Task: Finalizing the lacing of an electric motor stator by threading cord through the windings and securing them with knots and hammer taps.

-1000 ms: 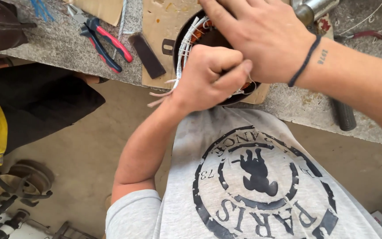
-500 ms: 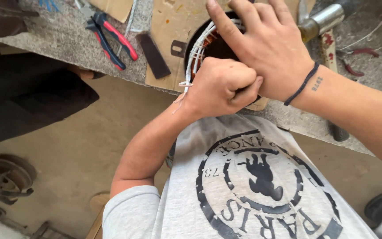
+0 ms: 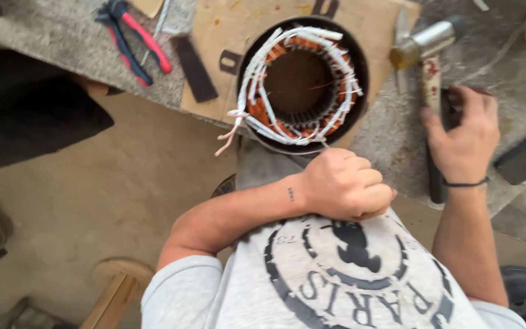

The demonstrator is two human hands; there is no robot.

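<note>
Both hands are now lying off the motor stator, which they were covering a moment ago. The left hand is curling into a fist at centre frame, just below the stator's rim; whether it grips anything I cannot tell. The right hand is resting open-fingered on a dark tool handle at right. Copper windings are sitting inside the stator, top centre.

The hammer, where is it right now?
Head view, upper right: the hammer lies on the bench right of the motor stator, its handle under the right hand.
</note>
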